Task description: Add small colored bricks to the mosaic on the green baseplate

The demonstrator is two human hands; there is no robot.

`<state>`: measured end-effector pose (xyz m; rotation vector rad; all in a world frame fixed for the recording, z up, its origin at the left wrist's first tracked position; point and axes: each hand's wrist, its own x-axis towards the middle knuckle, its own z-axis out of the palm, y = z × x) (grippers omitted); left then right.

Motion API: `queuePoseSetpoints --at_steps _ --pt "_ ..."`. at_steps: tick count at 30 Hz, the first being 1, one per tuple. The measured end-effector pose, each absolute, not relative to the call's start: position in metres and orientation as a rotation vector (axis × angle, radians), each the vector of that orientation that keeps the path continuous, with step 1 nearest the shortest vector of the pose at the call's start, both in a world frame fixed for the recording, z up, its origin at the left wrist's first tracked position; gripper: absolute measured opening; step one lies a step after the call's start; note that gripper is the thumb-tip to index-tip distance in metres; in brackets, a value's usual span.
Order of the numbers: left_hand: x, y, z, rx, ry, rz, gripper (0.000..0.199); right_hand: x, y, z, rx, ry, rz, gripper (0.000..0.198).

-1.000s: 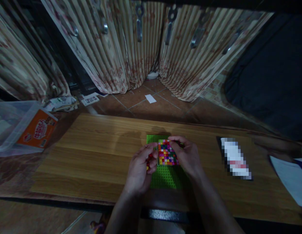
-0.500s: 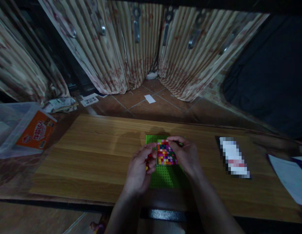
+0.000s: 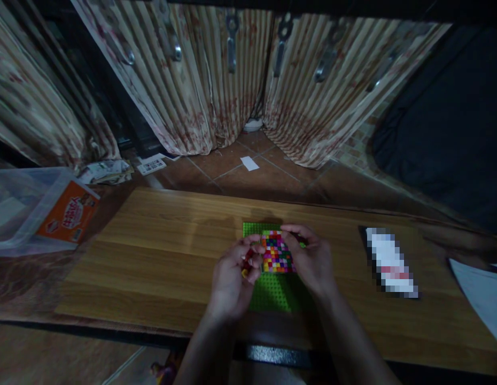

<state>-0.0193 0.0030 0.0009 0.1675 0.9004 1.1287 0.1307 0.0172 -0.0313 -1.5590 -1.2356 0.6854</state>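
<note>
A green studded baseplate (image 3: 270, 295) lies on the wooden tabletop. On its upper part sits a multicoloured patch of small toy bricks (image 3: 276, 254), in red, orange, purple, white and green. My left hand (image 3: 234, 272) is at the patch's left edge, its fingers curled around several loose toy bricks (image 3: 247, 261), red and yellow ones among them. Over the patch's upper right corner, my right hand (image 3: 312, 262) is closed, thumb and fingertips together against the bricks. What its fingertips hold, if anything, is hidden; a bit of green shows between the fingers.
A clear plastic bin (image 3: 30, 248) with an orange label stands left of the wooden table (image 3: 152, 256). Right of my hands lies a dark flat object with a blurred-out face (image 3: 393, 264). Papers (image 3: 476, 299) are at the far right. Curtains (image 3: 216, 107) hang beyond the table.
The whole view has shifted slightly, so everything appears a little further right. The left fingers have moved slightly around the loose toy bricks; the right hand stays at the patch's upper corner.
</note>
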Motion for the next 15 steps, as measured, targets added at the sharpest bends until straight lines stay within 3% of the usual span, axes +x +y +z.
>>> queuePoseSetpoints --at_steps 15 --pt "-0.018 0.003 -0.004 0.264 0.835 1.112 0.032 0.114 0.004 -0.008 -1.32 -1.447 0.491 0.01"
